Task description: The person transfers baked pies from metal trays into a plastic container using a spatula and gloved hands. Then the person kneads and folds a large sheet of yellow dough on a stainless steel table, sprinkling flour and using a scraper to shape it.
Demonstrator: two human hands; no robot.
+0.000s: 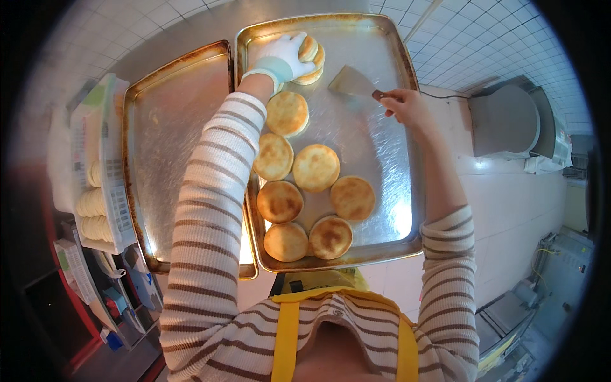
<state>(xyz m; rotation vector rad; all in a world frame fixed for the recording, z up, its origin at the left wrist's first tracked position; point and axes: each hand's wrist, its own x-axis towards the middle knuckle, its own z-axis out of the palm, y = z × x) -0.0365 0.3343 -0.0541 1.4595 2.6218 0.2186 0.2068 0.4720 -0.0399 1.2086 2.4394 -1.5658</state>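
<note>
My left hand (281,57), in a white knit glove with a pale green cuff, grips a small group of round browned breads (316,67) at the far left corner of a metal baking tray (372,43). Part of that group is hidden under the glove. A bench scraper or spatula with a wide flat blade (352,82) and a short brown handle is held in my bare right hand (405,110), over the tray's right half. Several more round breads (316,168) lie flat along the left and near side of the tray, some browned darker than others.
A second metal tray (176,143) adjoins on the left, partly behind my left sleeve. Beyond it stands a white plastic basket (117,205) with pale dough rounds (95,215). A grey rounded bin or machine (506,122) stands on the right by the tiled wall (477,43).
</note>
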